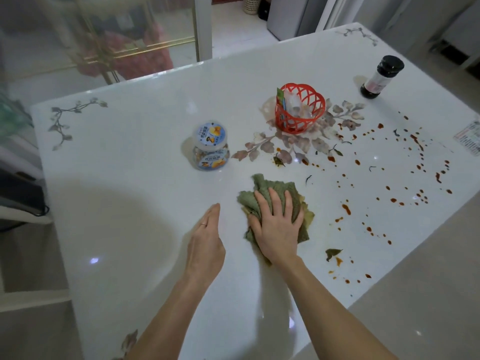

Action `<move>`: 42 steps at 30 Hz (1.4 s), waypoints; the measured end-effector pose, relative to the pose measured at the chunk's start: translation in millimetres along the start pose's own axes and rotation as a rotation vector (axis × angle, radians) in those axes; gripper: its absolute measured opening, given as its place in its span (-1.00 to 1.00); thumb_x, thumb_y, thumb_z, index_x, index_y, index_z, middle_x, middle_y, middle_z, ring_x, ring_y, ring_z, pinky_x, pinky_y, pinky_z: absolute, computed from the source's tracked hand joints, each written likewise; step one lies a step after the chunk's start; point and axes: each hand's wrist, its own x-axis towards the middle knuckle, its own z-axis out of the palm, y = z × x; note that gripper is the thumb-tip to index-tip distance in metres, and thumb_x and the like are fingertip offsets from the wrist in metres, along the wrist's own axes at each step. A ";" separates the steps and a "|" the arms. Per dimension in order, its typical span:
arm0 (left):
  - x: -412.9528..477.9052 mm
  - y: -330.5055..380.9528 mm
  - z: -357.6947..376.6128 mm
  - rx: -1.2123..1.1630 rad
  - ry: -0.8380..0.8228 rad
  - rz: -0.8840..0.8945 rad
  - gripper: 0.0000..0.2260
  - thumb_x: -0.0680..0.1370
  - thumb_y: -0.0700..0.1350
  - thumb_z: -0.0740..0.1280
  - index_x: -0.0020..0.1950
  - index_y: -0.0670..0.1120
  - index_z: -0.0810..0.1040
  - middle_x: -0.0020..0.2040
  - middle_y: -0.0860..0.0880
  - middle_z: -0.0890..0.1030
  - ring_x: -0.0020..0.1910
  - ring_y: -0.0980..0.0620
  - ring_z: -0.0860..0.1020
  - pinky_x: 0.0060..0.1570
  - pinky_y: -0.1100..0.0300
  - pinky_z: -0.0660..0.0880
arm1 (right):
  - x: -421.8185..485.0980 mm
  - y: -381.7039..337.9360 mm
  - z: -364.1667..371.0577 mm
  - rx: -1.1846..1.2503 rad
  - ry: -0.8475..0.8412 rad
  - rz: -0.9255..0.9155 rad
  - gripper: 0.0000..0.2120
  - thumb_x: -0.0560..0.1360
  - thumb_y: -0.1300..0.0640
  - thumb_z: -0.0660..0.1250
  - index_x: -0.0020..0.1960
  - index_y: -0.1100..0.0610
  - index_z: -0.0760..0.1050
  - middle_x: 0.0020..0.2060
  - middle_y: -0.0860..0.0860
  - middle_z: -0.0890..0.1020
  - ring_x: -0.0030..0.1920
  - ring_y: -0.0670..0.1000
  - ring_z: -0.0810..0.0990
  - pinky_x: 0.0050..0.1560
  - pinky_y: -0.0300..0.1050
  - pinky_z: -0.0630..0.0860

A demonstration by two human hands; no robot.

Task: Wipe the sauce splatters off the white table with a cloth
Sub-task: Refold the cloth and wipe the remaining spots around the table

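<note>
We press our right hand (276, 227) flat on a crumpled green cloth (262, 184), fingers straight and slightly spread, palm down on the white counter (130, 152). The cloth lies near the middle of the near half of the counter, and its long axis runs away from us. Its far tip points toward the gap between a snack jar (211, 148) and a red plastic basket (298, 109). Its right edge is stained yellow-brown.

Our left hand (207, 242) stands on its edge just left of the cloth, fingers straight and together, holding nothing. A thin ring shows on one finger.

Red-brown sauce splatters (346, 209) dot the counter to the right of the cloth, out to the far right edge. A scrap of leaf (332, 253) lies among the nearer drops.

The jar's lid and body carry Chinese characters on a blue label, seemingly with a mushroom picture, but too blurred to read. A dark bottle (381, 77) with a black cap stands upright at the far right, its pale label illegible. A printed sheet (470, 137) lies at the right edge, its small text unreadable.
</note>
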 end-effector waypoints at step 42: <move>71.3 40.1 31.4 0.042 0.101 -0.091 -0.40 0.26 -0.55 0.27 0.28 -0.23 0.47 0.28 -0.14 0.49 0.25 -0.01 0.45 0.25 0.35 0.18 | 172.4 -43.4 -24.1 0.058 -0.238 -0.161 -0.51 0.67 -0.06 0.06 0.59 -0.07 0.13 0.58 -0.01 0.17 0.54 0.18 0.12 0.44 0.17 0.15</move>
